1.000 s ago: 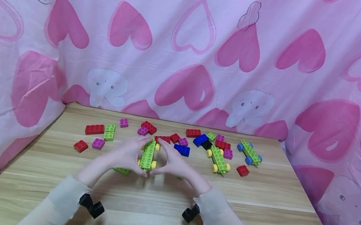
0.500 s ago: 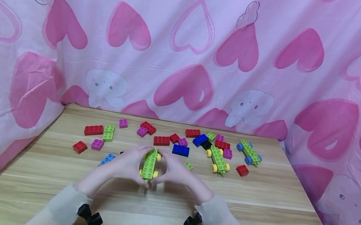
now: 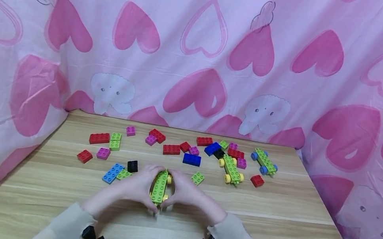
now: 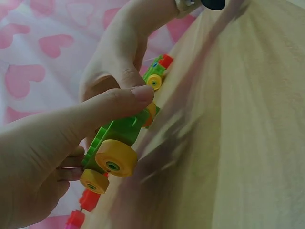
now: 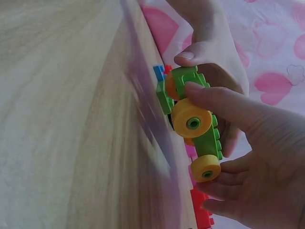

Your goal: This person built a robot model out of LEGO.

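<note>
Both hands pinch the green toy car (image 3: pixel 159 186) from opposite sides, left hand (image 3: pixel 133 186) and right hand (image 3: pixel 187 193) curled around its yellow wheels (image 5: pixel 191 122), holding it steady near the table's (image 3: pixel 271 233) front edge.

Green car's (image 3: pixel 159 187) sides behind both cupping hands

Both forearms reached toward twelve o'clock; the left hand (image 3: pixel 136 186) and right hand (image 3: pixel 186 192) met with curled fingers, thumbs pointing toward six o'clock, pinching.
</note>
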Demonstrator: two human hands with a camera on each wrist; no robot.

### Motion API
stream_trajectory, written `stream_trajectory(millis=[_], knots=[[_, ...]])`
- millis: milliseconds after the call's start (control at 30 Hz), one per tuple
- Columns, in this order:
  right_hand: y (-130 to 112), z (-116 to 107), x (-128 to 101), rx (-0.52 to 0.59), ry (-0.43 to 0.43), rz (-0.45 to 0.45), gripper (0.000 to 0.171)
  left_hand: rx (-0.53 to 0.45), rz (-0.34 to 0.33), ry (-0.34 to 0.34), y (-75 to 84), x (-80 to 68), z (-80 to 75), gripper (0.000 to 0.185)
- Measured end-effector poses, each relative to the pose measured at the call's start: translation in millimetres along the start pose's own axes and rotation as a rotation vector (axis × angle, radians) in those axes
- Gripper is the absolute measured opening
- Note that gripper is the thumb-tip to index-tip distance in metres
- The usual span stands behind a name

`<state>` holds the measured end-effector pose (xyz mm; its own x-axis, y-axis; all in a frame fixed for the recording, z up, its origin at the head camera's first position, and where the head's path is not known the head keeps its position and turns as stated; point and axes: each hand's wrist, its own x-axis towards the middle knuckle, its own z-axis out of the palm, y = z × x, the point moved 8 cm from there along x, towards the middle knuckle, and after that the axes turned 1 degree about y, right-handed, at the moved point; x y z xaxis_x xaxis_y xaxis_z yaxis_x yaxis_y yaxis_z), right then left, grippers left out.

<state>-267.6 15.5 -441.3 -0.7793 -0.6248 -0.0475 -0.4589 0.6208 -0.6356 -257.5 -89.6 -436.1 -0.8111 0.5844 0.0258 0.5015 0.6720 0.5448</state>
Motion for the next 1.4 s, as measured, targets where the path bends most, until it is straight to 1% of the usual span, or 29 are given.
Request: stream_trajectory(millis=[100,267,433,600,733,867,967,1067,1167,1300,1400], knots=[[1.4,3.9,-1.0,-0.025,-0.006,0.004,0.101,-0.009,-0.018,-0.010,-0.8,-0.4,5.9,0.123],[2.0,10.0,-2.9,-0.046,-0.016,0.000,0.100,-0.024,-0.013,-0.025,-1.2,-2.2,15.3,0.127],[4.4,14.0,-5.5,-0.053,-0.033,0.044,0.102,-0.050,-0.027,-0.039,-2.9,-4.0,20.7,0.128],[5.8,15.8,-6.2,-0.065,-0.043,0.072,0.105,-0.047,-0.043,-0.043,-3.9,-5.1,22.6,0.129],[6.3,16.6,-6.4,-0.074,-0.052,0.082,0.105,-0.019,-0.023,-0.047,-3.4,-6.0,22.5,0.131],[5.3,16.3,-6.7,-0.086,-0.053,0.071,0.108,0.048,0.009,-0.063,-2.6,-6.7,20.4,0.134],[4.4,16.1,-7.0,-0.075,-0.055,0.058,0.109,0.083,0.017,-0.071,-3.3,-6.0,17.5,0.136],[5.0,16.9,-7.6,-0.060,-0.066,0.057,0.110,0.088,0.013,-0.081,-5.0,-5.1,13.9,0.135],[5.3,18.2,-9.1,-0.044,-0.077,0.059,0.111,0.053,0.013,-0.093,-6.3,-5.2,9.5,0.131],[4.7,19.4,-11.3,-0.026,-0.092,0.055,0.112,-0.009,0.019,-0.112,-8.6,-6.8,5.7,0.119],[4.4,20.2,-12.5,-0.013,-0.104,0.058,0.111,-0.041,0.036,-0.110,-10.4,-8.2,5.0,0.110]])
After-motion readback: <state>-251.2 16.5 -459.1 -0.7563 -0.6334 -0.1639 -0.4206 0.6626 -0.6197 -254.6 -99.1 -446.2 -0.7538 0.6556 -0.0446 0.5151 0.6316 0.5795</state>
